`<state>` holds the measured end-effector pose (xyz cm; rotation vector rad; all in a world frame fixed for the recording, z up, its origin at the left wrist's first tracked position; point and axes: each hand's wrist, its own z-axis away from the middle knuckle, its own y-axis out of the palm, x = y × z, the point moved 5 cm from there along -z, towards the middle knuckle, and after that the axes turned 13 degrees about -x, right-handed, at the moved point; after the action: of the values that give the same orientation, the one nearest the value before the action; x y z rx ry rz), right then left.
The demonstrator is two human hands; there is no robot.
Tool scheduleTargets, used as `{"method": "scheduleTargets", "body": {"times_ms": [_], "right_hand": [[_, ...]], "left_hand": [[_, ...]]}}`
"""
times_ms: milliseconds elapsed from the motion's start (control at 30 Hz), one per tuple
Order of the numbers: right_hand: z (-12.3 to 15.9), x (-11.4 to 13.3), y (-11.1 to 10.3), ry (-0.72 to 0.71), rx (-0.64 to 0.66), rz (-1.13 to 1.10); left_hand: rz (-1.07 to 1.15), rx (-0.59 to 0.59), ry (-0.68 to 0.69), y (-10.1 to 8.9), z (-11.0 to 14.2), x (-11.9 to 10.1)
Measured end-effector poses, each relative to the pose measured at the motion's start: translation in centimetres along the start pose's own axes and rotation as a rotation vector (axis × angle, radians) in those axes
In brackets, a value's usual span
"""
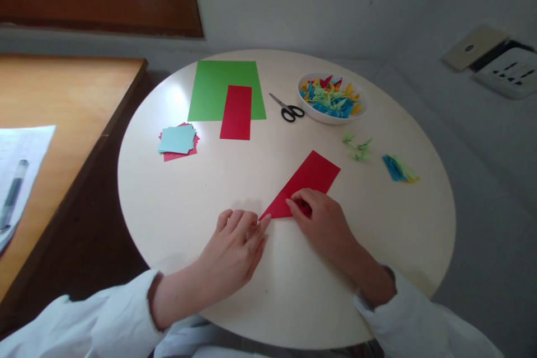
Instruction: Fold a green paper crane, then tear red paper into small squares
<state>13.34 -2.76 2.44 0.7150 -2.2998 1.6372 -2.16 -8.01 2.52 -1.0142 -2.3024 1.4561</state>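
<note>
A red paper strip (308, 179), folded to a point at its near end, lies on the round cream table (201, 196) in front of me. My right hand (323, 224) presses down on its near edge with bent fingers. My left hand (235, 249) lies on the table with fingers curled, its fingertip touching the paper's pointed corner.
Farther back lie a green sheet (210, 89) with a red rectangle (236, 112) on it, a stack of light blue and red squares (178, 141), scissors (288, 108) and a white bowl of folded paper pieces (331, 98). Small folded pieces (358, 148), (399, 170) lie right. A wooden desk (62, 106) stands left.
</note>
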Motion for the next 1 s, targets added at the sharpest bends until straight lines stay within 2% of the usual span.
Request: {"method": "scheduleTargets", "body": {"times_ms": [467,1000], "right_hand": [[0.03,-0.13,-0.04,0.011,-0.013,0.006],[0.0,-0.06,-0.04,-0.017,-0.031,-0.001]], "left_hand": [[-0.006,0.002,0.029,0.06,0.02,-0.11],[-0.02,-0.06,0.058,-0.4,-0.27,-0.31]]}}
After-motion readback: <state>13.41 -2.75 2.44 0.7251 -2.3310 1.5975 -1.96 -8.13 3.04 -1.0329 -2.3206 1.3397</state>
